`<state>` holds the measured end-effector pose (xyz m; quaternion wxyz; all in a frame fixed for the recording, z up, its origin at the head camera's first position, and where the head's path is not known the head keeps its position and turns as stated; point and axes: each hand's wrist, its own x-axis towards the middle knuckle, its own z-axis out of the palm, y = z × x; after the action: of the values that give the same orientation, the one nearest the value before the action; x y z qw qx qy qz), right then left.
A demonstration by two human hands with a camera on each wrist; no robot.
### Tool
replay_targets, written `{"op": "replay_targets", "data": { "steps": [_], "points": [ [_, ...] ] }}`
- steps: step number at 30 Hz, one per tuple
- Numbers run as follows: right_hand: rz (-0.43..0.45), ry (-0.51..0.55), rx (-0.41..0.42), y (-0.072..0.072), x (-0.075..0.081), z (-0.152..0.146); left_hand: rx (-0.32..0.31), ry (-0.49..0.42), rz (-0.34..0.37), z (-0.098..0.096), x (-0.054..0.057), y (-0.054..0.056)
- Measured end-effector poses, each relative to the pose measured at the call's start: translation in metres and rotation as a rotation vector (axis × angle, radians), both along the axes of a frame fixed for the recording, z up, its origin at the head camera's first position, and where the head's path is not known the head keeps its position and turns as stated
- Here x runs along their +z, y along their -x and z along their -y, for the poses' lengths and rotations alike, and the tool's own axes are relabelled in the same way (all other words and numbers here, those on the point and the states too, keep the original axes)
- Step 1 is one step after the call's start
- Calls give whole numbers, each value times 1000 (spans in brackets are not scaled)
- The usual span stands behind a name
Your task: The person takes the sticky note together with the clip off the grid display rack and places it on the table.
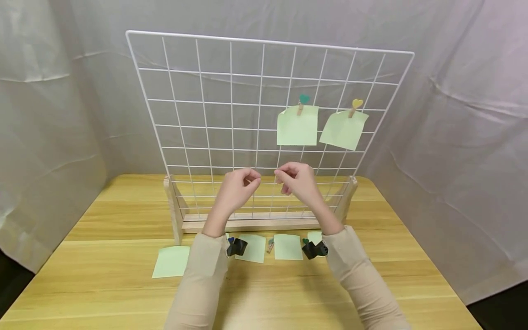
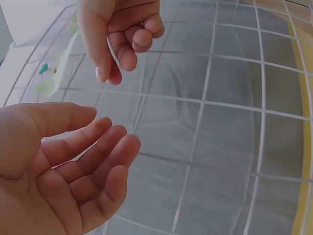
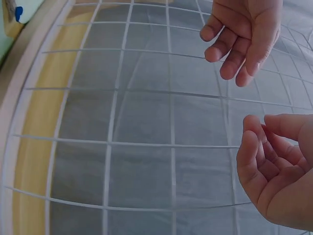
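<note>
- Left grip (image 1: 236,187) and right grip (image 1: 299,181) are facing each other, apart, before the lower part of the wire grid (image 1: 264,42). Both are holding nothing, fingers loosely curled; right thumb and forefinger are nearly meeting, nothing showing between them.
- Pinned paper: the teal-clipped note (image 1: 298,130) is hanging on the grid's right half under its teal heart clip (image 1: 304,99); the yellow-clipped note (image 1: 344,133) is hanging beside it under its yellow heart clip (image 1: 357,104).
- Risk, slip: the yellow-clipped note is hanging tilted, its clip biting off-centre; a jolt could be swinging it round or working it loose.
- Risk, jolt: both grips are hovering near the wires. A careless lift could be knocking the grid, which is standing tall over its low wooden stand (image 1: 255,224); probably top-heavy.
- Risk, drag: the far-left note (image 1: 170,262), the left-middle note (image 1: 253,250) and the right-middle note (image 1: 288,247) are lying on the counter (image 1: 103,279). A descending cuff or black wrist unit (image 1: 237,247) could be shifting or creasing them.
- Risk, blind reach: the blue heart clip (image 1: 231,239) and dark green heart clip (image 1: 305,240) are showing only partly in the head view; poor sight could be causing a fumble.
- Risk, bad pinch: the pale teal clip (image 1: 270,245) is lying between the two middle notes; hurried fingers could be catching a paper edge too.
</note>
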<state>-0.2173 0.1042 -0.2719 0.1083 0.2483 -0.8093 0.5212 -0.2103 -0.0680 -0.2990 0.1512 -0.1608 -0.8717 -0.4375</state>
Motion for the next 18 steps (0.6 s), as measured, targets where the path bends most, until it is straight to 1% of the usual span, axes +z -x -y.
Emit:
{"op": "replay_targets", "data": {
  "steps": [3, 6, 13, 18],
  "points": [
    [-19, -27, -24, -8, 12, 2, -1, -7, -9, -4, 7, 1],
    [-38, -52, -30, -10, 20, 2, -12, -15, -13, -6, 12, 2],
    [-124, -62, -7, 17, 11, -8, -54, -55, -2, -12, 22, 8],
    [-159, -74, -8, 17, 23, -10, -50, -56, -27, -14, 28, 11]
  ]
}}
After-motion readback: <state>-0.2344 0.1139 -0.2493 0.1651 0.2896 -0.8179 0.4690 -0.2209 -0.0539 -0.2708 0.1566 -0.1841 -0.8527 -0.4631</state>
